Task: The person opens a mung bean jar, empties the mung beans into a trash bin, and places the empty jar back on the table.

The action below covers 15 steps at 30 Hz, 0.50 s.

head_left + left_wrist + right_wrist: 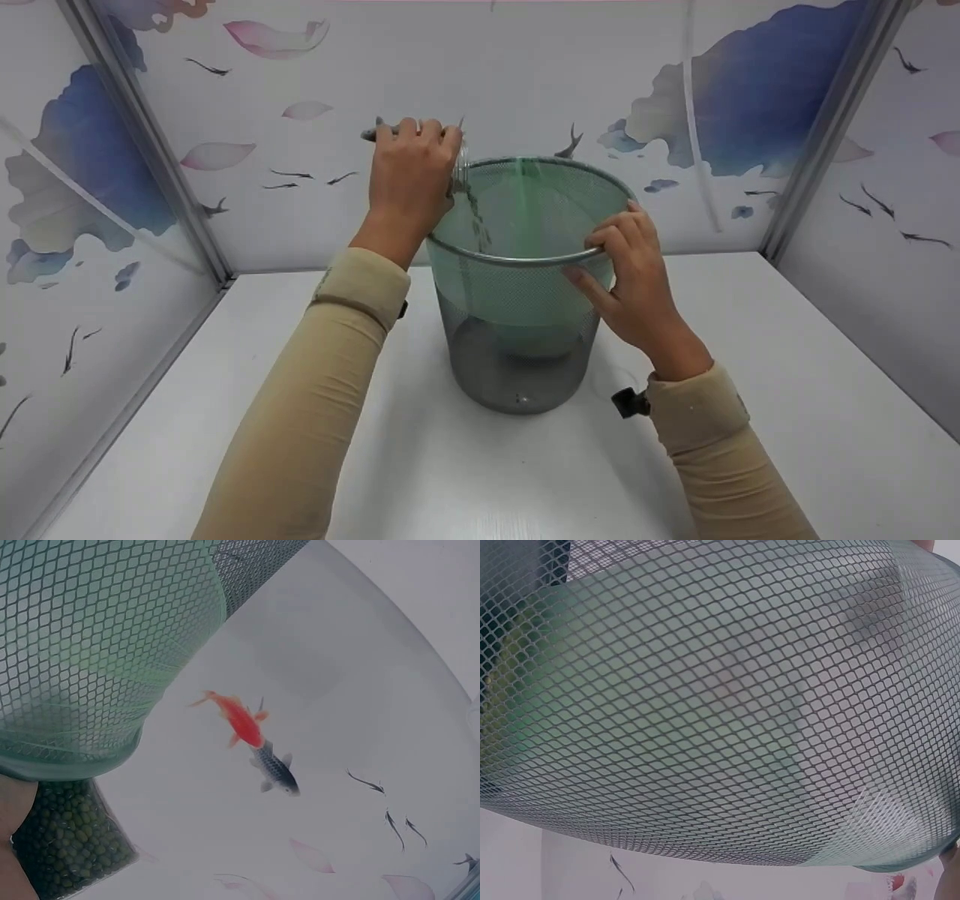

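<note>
A metal mesh wastebasket (517, 382), lined with a green plastic bag (555, 210), stands upright on the table. At its left rim, my left hand (412, 169) grips a clear jar (460, 169), tilted over the opening. Small green beans (478, 217) fall from the jar's mouth into the lined basket. More beans (71, 840) fill the part of the jar visible in the left wrist view. My right hand (634, 289) holds the basket's right rim, fingers over the edge and thumb outside. Through the mesh in the right wrist view, a blurred yellow-green patch (510, 675) shows.
The white table (300, 450) extends on both sides of the basket. Behind it rises a wall panel (525, 75) printed with fish, petals and blue shapes. Metal frame posts (150, 142) stand at the corners. A black wrist camera (630, 403) sits at my right cuff.
</note>
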Motion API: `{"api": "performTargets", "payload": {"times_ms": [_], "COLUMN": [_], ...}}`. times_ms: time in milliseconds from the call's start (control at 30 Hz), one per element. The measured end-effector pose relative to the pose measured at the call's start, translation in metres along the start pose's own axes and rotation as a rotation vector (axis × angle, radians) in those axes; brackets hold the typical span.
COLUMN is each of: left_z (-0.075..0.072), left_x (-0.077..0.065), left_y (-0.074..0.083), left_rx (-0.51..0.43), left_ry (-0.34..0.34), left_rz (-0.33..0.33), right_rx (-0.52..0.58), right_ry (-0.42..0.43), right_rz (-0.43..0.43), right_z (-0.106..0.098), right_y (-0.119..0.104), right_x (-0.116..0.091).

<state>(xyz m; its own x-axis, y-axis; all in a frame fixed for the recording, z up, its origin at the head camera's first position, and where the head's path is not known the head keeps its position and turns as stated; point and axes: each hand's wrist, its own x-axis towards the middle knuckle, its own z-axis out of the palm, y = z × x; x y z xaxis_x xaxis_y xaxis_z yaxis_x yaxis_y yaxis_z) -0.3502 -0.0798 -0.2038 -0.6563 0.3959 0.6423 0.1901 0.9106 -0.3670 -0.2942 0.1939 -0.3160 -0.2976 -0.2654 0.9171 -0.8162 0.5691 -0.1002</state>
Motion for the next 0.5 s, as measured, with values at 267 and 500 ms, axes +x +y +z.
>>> {"api": "performTargets", "payload": {"times_ms": [267, 500], "left_z": [-0.0001, -0.0007], "left_x": [-0.0006, -0.0003], "left_y": [0.0006, 0.0004], "left_rx": [0.026, 0.034], "left_ry": [0.020, 0.026], "left_rz": [0.017, 0.037], "right_rx": [0.001, -0.004], "right_ry": [0.003, 0.006], "right_rz": [-0.005, -0.008], "right_z": [-0.0001, 0.0000], "right_y": [0.0002, 0.0004], "right_x": [-0.0003, -0.0010]}}
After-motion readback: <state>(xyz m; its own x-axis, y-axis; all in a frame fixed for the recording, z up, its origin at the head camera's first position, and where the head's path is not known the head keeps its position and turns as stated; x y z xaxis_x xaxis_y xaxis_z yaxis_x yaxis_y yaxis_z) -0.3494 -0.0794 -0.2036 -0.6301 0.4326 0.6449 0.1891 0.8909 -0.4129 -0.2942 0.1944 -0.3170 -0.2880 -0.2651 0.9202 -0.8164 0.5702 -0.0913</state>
